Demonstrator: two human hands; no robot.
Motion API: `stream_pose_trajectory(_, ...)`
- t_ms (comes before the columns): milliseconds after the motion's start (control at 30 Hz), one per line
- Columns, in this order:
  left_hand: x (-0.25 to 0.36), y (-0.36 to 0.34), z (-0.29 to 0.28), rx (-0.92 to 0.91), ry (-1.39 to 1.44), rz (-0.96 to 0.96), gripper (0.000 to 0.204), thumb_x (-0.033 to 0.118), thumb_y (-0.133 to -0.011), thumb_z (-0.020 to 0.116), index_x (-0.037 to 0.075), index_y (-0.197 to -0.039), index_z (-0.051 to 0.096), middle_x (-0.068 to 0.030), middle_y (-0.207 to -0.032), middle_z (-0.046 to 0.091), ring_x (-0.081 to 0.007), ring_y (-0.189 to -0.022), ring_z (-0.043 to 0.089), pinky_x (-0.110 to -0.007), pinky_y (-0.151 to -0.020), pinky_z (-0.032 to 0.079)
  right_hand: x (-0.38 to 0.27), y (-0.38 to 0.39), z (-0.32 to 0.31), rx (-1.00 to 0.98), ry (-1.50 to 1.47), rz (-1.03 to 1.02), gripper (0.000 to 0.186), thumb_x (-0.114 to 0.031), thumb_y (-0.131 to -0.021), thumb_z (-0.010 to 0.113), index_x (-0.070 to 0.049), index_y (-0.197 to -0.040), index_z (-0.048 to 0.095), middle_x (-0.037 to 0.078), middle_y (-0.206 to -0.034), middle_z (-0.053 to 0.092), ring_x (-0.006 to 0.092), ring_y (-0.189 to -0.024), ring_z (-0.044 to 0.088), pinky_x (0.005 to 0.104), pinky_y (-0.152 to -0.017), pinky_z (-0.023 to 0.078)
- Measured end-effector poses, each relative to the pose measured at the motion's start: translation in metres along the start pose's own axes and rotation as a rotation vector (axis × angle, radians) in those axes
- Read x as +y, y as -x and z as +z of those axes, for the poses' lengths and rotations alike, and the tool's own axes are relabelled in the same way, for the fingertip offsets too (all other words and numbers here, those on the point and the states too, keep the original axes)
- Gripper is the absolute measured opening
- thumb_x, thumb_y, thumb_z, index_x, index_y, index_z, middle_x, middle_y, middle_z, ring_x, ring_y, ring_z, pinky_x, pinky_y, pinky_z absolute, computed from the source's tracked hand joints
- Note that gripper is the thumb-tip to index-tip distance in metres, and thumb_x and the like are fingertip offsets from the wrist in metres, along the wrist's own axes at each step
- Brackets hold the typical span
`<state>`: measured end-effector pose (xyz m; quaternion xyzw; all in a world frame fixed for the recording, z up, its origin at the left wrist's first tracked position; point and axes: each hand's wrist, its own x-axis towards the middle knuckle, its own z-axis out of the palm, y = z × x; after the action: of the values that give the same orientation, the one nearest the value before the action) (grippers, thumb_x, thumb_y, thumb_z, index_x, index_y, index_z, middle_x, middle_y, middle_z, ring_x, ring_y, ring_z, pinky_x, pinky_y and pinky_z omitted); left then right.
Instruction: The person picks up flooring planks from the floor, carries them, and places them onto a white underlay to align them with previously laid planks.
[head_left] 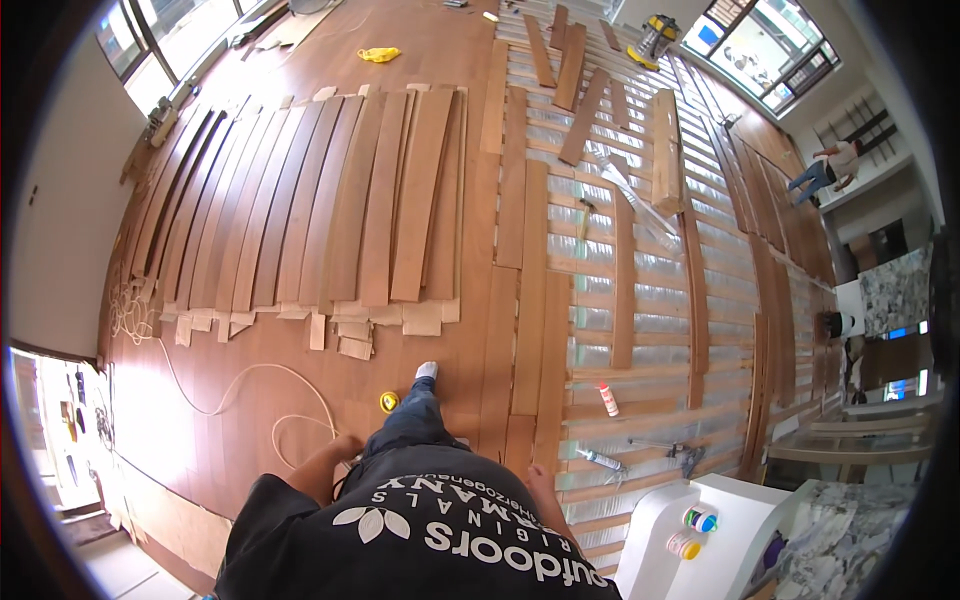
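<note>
My left hand (346, 447) hangs low beside my hip, nearest to a pale looped hose or cord (285, 422) on the floor. Its fingers are too small and partly hidden to read. On the other side, my right hand (539, 474) is beside my black shirt, above finished floor planks (517, 438). Nothing can be made out in it, and its fingers do not show clearly. A round yellow object like a tape measure (389, 402) lies by my forward foot. Ahead to the left, long brown floorboards (300, 200) lie side by side on cardboard (432, 318).
Wooden battens over silvery sheeting (590, 340) fill the right, with loose boards across them. A hammer (586, 205), a red-and-white tube (609, 400), a sealant cartridge (603, 460) and a caulking gun (682, 456) lie there. A yellow vacuum (655, 42) stands far off; another person (826, 172) is at right.
</note>
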<state>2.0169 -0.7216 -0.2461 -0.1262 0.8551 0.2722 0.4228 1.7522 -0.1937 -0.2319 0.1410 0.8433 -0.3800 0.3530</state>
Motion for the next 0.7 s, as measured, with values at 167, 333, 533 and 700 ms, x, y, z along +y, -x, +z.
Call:
stream_pose_trajectory(167,0.083,-0.084,-0.177,0.4,0.58,-0.001,0.033,0.037,-0.088,0.059,0.009,-0.104,0.069,-0.018,-0.095,0.069,-0.0345,-0.095,0.065,-0.043,-0.083,0.051,-0.073,-0.035,0.02,-0.061,-0.033,-0.286,0.029,-0.024,-0.088,0.061,0.0,-0.104,0.065,0.011,-0.084,0.065,0.0178,-0.077,0.062,0.0299,-0.073,0.051)
stream_pose_trajectory(333,0.024,-0.157,-0.29,0.469,0.54,-0.041,0.03,0.03,-0.088,0.059,0.006,-0.103,0.068,-0.0182,-0.094,0.069,-0.0287,-0.09,0.068,-0.04,-0.079,0.053,-0.15,-0.045,0.003,-0.029,-0.075,-0.231,0.03,-0.02,-0.092,0.061,0.0,-0.114,0.06,0.007,-0.088,0.065,0.0125,-0.071,0.059,0.0283,-0.064,0.05)
stream_pose_trajectory(533,0.013,-0.205,-0.382,0.496,0.357,-0.213,0.036,0.033,-0.088,0.052,0.01,-0.112,0.065,-0.0216,-0.102,0.067,-0.0365,-0.1,0.063,-0.044,-0.089,0.05,-0.183,-0.034,-0.024,0.173,0.062,-0.026,0.013,-0.014,-0.085,0.056,-0.004,-0.078,0.061,0.007,-0.066,0.058,0.0171,-0.062,0.058,0.0337,-0.057,0.048)
stream_pose_trajectory(700,0.026,-0.245,-0.399,0.531,0.477,0.007,0.033,0.033,-0.088,0.052,0.009,-0.104,0.068,-0.022,-0.102,0.067,-0.0366,-0.099,0.063,-0.043,-0.087,0.05,-0.153,-0.079,-0.034,0.008,0.614,-0.522,0.018,-0.017,-0.081,0.054,-0.002,-0.077,0.061,0.018,-0.071,0.06,0.0255,-0.069,0.062,0.0412,-0.061,0.048)
